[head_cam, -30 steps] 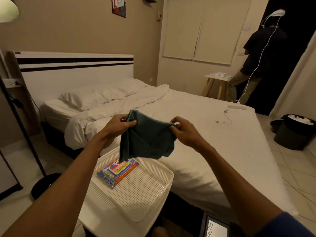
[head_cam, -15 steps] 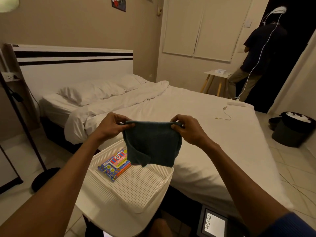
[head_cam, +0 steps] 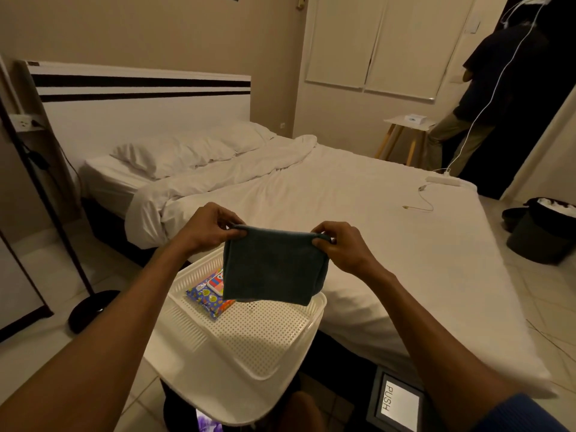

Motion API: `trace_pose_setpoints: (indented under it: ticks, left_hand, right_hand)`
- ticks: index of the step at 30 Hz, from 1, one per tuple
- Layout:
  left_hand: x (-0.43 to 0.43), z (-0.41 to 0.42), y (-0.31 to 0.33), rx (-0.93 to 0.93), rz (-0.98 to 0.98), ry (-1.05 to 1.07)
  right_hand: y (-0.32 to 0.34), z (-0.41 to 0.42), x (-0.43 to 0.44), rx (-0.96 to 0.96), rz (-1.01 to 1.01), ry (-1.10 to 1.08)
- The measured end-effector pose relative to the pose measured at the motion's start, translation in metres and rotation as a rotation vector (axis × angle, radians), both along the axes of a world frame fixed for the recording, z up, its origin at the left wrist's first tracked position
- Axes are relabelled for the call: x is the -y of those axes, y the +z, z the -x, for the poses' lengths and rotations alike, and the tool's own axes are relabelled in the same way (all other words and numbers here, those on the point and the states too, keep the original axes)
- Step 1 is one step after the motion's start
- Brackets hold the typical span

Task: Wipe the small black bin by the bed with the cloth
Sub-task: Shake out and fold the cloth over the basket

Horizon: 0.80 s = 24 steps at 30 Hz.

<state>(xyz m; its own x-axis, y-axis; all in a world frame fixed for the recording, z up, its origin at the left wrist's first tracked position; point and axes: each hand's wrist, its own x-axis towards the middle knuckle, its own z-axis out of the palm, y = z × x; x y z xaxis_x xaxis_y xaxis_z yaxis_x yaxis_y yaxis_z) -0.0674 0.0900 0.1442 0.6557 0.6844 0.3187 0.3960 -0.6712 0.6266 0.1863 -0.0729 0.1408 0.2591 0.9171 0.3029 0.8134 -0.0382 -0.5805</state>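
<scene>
Cloth (head_cam: 272, 269), dark, soft, folded square

A matt, napped cloth (head_cam: 274, 266) is hanging above a perforated plastic tray (head_cam: 265, 344) holding a glossy packet (head_cam: 207, 299), probably plastic film.

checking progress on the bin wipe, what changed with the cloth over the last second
The cloth went from a bunched, diagonal drape to a neat folded rectangle, stretched level between the left hand and right hand, each pinching a top corner. It hangs above the white basket. The black bin remains untouched beside the bed.
</scene>
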Motion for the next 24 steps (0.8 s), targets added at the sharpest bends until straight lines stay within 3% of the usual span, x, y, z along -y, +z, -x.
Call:
trace_pose_setpoints:
  ticks: [4, 9, 12, 14, 17, 19, 24]
  left_hand:
    - [-0.015, -0.007, -0.020, -0.057, -0.024, 0.084]
    - [-0.025, -0.017, -0.033, 0.078, 0.038, 0.135]
    - [-0.022, -0.002, -0.057, 0.107, 0.117, 0.118]
    - [-0.017, 0.017, -0.090, -0.068, 0.164, 0.085]
    - [0.000, 0.034, -0.137, -0.568, 0.185, -0.068]
    - [0.009, 0.033, -0.155, -0.761, 0.221, -0.123]
    - [0.013, 0.014, -0.159, -0.789, 0.205, -0.051]
  right_hand:
    - [-0.030, 0.008, -0.010, -0.005, 0.034, -0.049]
    - [-0.044, 0.018, -0.011, -0.086, -0.152, -0.179]
    - [-0.064, 0.043, 0.007, -0.020, -0.144, -0.134]
    - [-0.093, 0.063, 0.023, 0.057, 0.022, -0.025]
    - [-0.139, 0.088, 0.041, 0.170, 0.412, 0.183]
    - [-0.156, 0.101, 0.043, 0.166, 0.536, 0.286]
    - [-0.157, 0.095, 0.024, 0.057, 0.502, 0.226]
